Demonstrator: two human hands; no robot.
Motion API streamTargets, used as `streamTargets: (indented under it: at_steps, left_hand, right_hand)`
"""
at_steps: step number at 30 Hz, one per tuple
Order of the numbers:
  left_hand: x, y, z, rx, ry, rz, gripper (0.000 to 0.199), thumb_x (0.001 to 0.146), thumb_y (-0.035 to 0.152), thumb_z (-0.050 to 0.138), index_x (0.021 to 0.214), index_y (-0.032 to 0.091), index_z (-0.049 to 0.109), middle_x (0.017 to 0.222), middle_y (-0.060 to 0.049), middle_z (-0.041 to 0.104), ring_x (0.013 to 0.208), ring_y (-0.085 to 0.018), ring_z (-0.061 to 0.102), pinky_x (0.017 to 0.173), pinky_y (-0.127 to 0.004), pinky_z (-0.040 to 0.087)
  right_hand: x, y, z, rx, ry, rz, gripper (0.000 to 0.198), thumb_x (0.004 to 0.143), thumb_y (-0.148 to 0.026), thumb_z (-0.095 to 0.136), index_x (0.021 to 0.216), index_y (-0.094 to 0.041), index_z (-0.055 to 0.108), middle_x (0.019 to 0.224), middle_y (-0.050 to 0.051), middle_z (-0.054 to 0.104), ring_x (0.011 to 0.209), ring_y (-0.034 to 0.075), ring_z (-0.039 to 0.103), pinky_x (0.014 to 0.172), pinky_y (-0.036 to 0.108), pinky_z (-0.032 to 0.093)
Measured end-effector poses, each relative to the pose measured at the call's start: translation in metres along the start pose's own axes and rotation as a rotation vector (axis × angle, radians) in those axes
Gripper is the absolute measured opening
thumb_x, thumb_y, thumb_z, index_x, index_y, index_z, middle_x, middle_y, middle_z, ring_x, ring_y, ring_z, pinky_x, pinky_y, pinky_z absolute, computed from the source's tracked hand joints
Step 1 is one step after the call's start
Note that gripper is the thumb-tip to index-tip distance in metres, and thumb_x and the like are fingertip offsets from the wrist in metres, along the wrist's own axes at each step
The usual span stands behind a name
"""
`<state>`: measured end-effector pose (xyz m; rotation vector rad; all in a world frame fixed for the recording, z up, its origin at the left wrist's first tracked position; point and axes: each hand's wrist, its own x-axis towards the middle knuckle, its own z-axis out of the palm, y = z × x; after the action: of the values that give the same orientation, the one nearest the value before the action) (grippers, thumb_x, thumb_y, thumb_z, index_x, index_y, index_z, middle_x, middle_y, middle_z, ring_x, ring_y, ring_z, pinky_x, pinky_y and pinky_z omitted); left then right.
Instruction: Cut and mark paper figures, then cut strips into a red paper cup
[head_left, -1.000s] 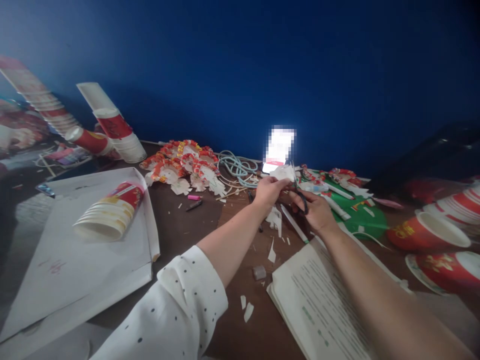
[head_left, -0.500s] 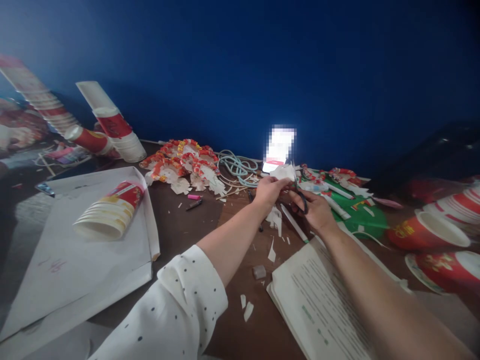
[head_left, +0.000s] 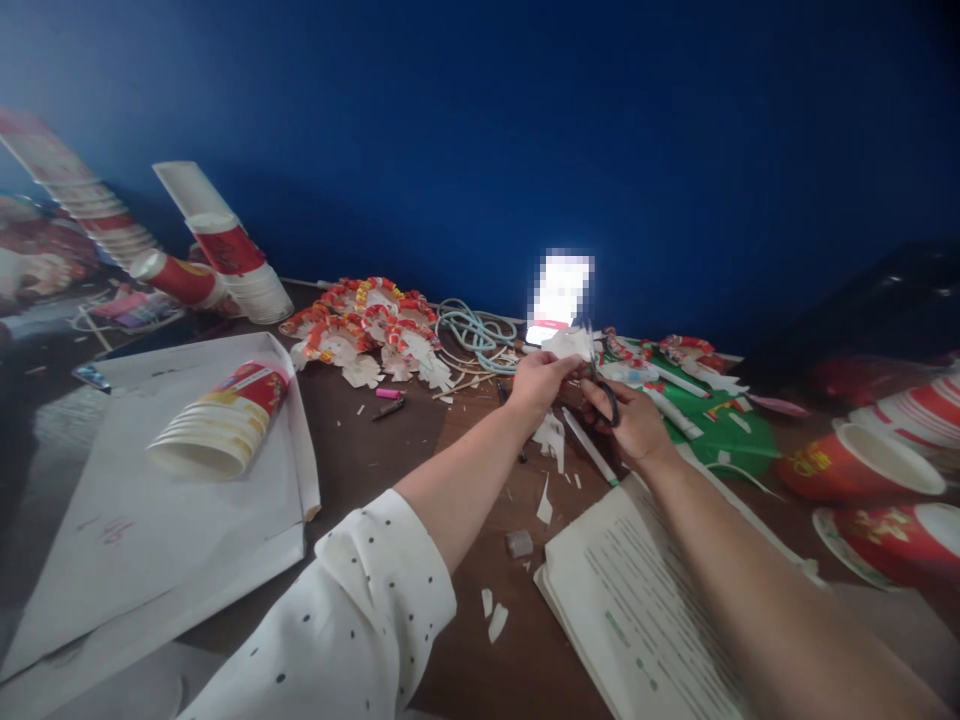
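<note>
Between finger and thumb my left hand (head_left: 541, 385) pinches a piece of white paper (head_left: 568, 345). My right hand (head_left: 628, 418) has its fingers through the dark handles of a pair of scissors (head_left: 606, 392), whose blades reach up along the paper's right edge. Behind the paper a lit phone (head_left: 561, 290) leans on the blue wall, its screen blurred out. Below the hands lie white paper scraps (head_left: 551, 440) and a white marker (head_left: 589, 445) with a green tip.
Nested paper cups (head_left: 217, 420) lie on a white box (head_left: 172, 530) at left; more cup stacks (head_left: 232, 250) stand behind. Red-and-white paper cut-outs (head_left: 375, 330) lie beside coiled cord (head_left: 480, 330). Printed sheets (head_left: 637, 600) are at front right, near red cups (head_left: 862, 460).
The white paper has turned slightly in my left hand, and the scissors have shifted a little. Everything else stays where it was.
</note>
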<state>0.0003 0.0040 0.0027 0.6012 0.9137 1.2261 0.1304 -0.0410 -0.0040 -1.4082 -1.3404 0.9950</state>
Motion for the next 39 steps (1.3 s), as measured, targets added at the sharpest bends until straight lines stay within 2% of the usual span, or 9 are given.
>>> streamTargets:
  at_steps: [3, 11, 15, 21, 24, 28, 30, 35, 39]
  left_hand:
    - [0.001, -0.001, -0.001, 0.107, -0.077, 0.088, 0.023, 0.070, 0.023, 0.070, 0.060, 0.015, 0.052, 0.059, -0.003, 0.061, 0.051, -0.009, 0.053, 0.051, -0.021, 0.039]
    - [0.002, -0.001, -0.001, 0.131, -0.071, 0.107, 0.022, 0.070, 0.024, 0.069, 0.061, 0.015, 0.051, 0.056, -0.001, 0.058, 0.049, -0.008, 0.050, 0.051, -0.021, 0.039]
    - [0.001, 0.000, -0.001, 0.105, -0.072, 0.103, 0.023, 0.069, 0.024, 0.071, 0.061, 0.015, 0.052, 0.056, -0.001, 0.057, 0.049, -0.009, 0.052, 0.052, -0.022, 0.041]
    - [0.000, -0.002, -0.002, 0.016, -0.173, 0.103, 0.027, 0.064, 0.035, 0.076, 0.071, 0.013, 0.062, 0.058, -0.002, 0.059, 0.050, -0.012, 0.054, 0.054, -0.026, 0.044]
    - [0.004, -0.002, -0.003, 0.020, -0.116, 0.125, 0.024, 0.066, 0.034, 0.074, 0.069, 0.013, 0.062, 0.055, 0.000, 0.057, 0.048, -0.010, 0.052, 0.051, -0.023, 0.041]
    - [0.010, 0.002, -0.007, -0.035, 0.014, 0.174, 0.018, 0.072, 0.027, 0.068, 0.066, 0.012, 0.060, 0.057, 0.000, 0.056, 0.046, -0.006, 0.047, 0.048, -0.019, 0.038]
    - [0.011, 0.004, -0.007, -0.054, 0.022, 0.180, 0.016, 0.073, 0.025, 0.068, 0.067, 0.012, 0.061, 0.062, -0.001, 0.059, 0.048, -0.005, 0.047, 0.049, -0.018, 0.038]
    - [0.002, 0.000, -0.002, 0.009, -0.089, 0.102, 0.018, 0.071, 0.027, 0.072, 0.069, 0.012, 0.064, 0.058, -0.001, 0.057, 0.048, -0.006, 0.047, 0.049, -0.020, 0.037]
    - [-0.008, -0.001, 0.005, -0.016, -0.132, 0.044, 0.019, 0.066, 0.022, 0.078, 0.065, 0.012, 0.061, 0.055, 0.001, 0.057, 0.048, -0.007, 0.049, 0.051, -0.021, 0.040]
  right_hand:
    - [0.000, 0.000, 0.000, 0.011, 0.001, -0.010, 0.031, 0.069, -0.053, 0.071, 0.072, -0.023, 0.067, 0.056, 0.000, 0.058, 0.050, 0.014, 0.050, 0.042, 0.025, 0.033]
    - [0.000, -0.004, 0.001, 0.051, -0.014, -0.022, 0.028, 0.069, -0.049, 0.073, 0.066, -0.022, 0.065, 0.055, -0.001, 0.055, 0.048, 0.012, 0.046, 0.042, 0.025, 0.030]
    - [0.001, 0.000, 0.000, 0.038, -0.017, -0.035, 0.026, 0.070, -0.049, 0.071, 0.072, -0.023, 0.068, 0.056, -0.002, 0.056, 0.048, 0.013, 0.047, 0.043, 0.025, 0.031]
    - [-0.002, -0.006, -0.001, -0.056, -0.054, -0.050, 0.029, 0.072, -0.047, 0.070, 0.091, -0.025, 0.074, 0.056, -0.003, 0.056, 0.050, 0.013, 0.047, 0.046, 0.025, 0.033]
    - [-0.004, -0.010, 0.001, -0.085, -0.064, -0.058, 0.037, 0.072, -0.047, 0.071, 0.100, -0.024, 0.073, 0.059, -0.003, 0.060, 0.055, 0.013, 0.051, 0.052, 0.026, 0.039]
    - [-0.004, -0.010, 0.005, -0.076, -0.087, -0.061, 0.041, 0.067, -0.043, 0.075, 0.102, -0.022, 0.073, 0.066, -0.002, 0.065, 0.062, 0.014, 0.057, 0.061, 0.027, 0.044]
    - [-0.002, -0.009, 0.007, 0.010, -0.031, -0.024, 0.042, 0.065, -0.039, 0.077, 0.103, -0.022, 0.072, 0.066, -0.002, 0.065, 0.062, 0.014, 0.057, 0.057, 0.026, 0.043]
    - [0.007, -0.008, 0.008, 0.486, 0.178, 0.037, 0.043, 0.058, -0.029, 0.080, 0.099, -0.023, 0.068, 0.076, -0.003, 0.065, 0.063, 0.012, 0.057, 0.047, 0.021, 0.036]
    - [0.009, -0.012, 0.005, 0.578, 0.232, 0.024, 0.042, 0.054, -0.026, 0.081, 0.093, -0.024, 0.065, 0.078, -0.004, 0.063, 0.064, 0.010, 0.056, 0.045, 0.019, 0.035]
